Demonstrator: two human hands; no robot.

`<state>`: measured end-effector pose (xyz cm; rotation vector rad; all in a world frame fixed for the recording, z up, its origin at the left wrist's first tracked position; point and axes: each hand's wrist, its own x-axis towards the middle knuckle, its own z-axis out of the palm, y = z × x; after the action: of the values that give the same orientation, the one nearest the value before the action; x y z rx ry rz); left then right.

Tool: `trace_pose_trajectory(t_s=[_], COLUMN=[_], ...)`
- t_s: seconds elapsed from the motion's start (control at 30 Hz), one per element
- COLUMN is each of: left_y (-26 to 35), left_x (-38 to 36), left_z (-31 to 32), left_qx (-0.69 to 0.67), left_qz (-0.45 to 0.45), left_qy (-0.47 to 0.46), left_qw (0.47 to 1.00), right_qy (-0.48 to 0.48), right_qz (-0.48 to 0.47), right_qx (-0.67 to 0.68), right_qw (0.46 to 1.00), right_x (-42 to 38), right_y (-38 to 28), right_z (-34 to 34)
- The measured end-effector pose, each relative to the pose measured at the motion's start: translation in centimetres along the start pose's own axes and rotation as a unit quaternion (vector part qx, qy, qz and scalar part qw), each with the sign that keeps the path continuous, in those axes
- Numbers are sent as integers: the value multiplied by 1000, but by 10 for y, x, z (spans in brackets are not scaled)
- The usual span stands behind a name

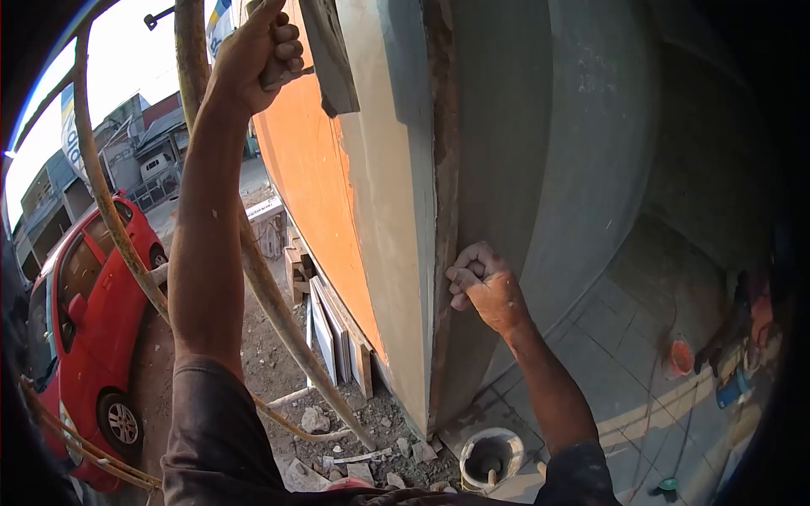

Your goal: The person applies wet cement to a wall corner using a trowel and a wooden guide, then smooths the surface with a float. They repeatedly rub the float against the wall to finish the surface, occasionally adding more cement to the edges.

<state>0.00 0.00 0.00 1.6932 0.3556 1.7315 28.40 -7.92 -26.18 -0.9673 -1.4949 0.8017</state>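
Note:
My left hand (261, 55) is raised at the top left, its fingers wrapped round the handle of a plastering trowel. The trowel's long grey blade (331, 63) stands nearly upright against the plastered wall face, left of the corner. A straight, plaster-stained wooden strip (444, 194) runs down the wall corner. Lower down, my right hand (483, 282) is closed with its fingers curled, right beside the strip's edge; I cannot tell what is in them. Smooth grey plaster (498, 152) covers the wall to the right, and orange paint (312, 177) shows on the left face.
Bamboo scaffold poles (274, 308) rise on the left, close to my left arm. Below are a bucket (491, 460), leaning tiles (331, 329) and rubble (316, 419). A red car (97, 295) is parked on the left. Tiled floor (607, 337) lies to the right.

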Motion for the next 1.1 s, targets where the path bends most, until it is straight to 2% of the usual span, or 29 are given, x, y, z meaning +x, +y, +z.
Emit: trace_pose_trajectory(t_s=[0.03, 0.1, 0.23, 0.3, 0.4, 0.5, 0.57, 0.63, 0.67, 0.7, 0.77, 0.87, 1.0, 1.1], left_y=[-9, -53, -129, -161, -199, -199, -189, -183, -189, -199, -220, -205, -223, -193], left_x=[-6, -70, -197, -236, -275, -314, -340, -375, -393, -414, -439, -420, -395, -354], left_z=[2, -3, 11, 23, 48, 70, 71, 67, 62, 56, 51, 60, 63, 74], left_qx=[-8, 89, 138, 96, 153, 210, 229, 253, 282, 254, 66, -79, -206, -222], left_qz=[-19, -34, -106, -106, -84, -58, -14, -78, -54, -88, -234, -434, -464, -422], left_qy=[-1, 11, 61, 46, 56, 34, -2, -33, -33, -16, 85, 215, 216, 225], left_qw=[1000, 995, 983, 989, 983, 975, 973, 964, 957, 963, 966, 871, 834, 850], right_qy=[-1, 11, 15, 14, 16, 33, 33, 10, 14, 21, 31, 32, 30, 27], right_qz=[8, 9, 30, 28, 34, -31, -148, -5, 5, 14, 19, 14, 15, 16], right_qx=[23, 51, 7, -5, -28, -92, -205, -100, -90, -81, -67, -58, -54, -58], right_qw=[1000, 999, 999, 999, 999, 995, 967, 995, 996, 996, 997, 998, 998, 998], right_x=[1, 0, -5, -6, -6, -4, 2, -2, -2, -2, -3, -3, -4, -4], right_y=[-2, 3, -12, -11, -15, -14, -2, -14, -14, -16, -18, -15, -14, -16], right_z=[1, 3, -1, -4, -2, -4, -13, -10, -7, -4, -3, -2, -1, -4])
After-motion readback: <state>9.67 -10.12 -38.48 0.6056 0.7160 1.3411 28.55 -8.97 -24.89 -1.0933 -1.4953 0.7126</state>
